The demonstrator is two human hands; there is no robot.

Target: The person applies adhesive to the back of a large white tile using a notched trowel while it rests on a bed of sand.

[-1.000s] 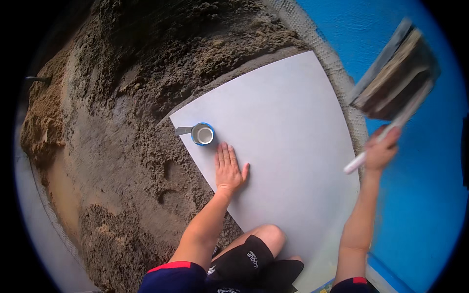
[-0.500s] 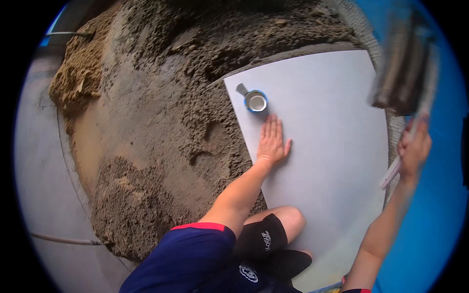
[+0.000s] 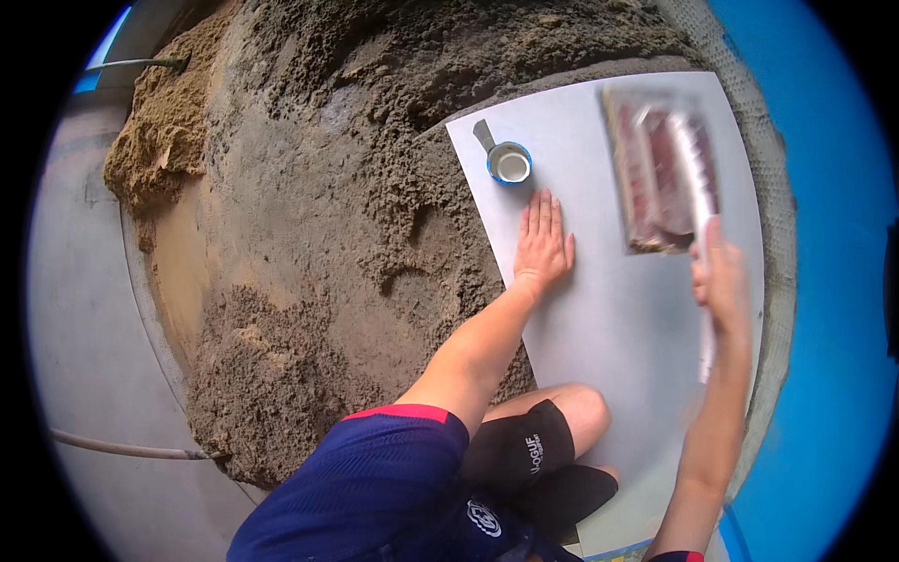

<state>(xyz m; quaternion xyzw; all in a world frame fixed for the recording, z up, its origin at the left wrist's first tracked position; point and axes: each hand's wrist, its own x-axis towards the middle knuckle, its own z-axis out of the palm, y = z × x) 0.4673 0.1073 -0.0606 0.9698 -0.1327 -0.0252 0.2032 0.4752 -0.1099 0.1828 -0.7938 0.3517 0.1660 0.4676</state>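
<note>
A large white tile-like slab lies on the rough grey sand bed. My left hand rests flat on its left part, fingers stretched out. Just beyond the fingertips, a small round cup-like thing with a blue rim stands on the slab, a flat grey piece sticking out of it. In my right hand is the pale handle of a wide, flat-headed, paddle-like tool. Its reddish-brown head is over the slab's far right part. Motion blur hides its exact kind and whether it touches the slab.
Damp sand spreads to the left and far side, with a tan heap at far left. A bright blue surface runs along the right. A thin rod or hose meets the sand at lower left. My knee is by the slab.
My right hand has swung the paddle-like tool leftward, from beyond the slab's right edge to over it. The left hand keeps its place on the slab; the whole view has shifted slightly.
</note>
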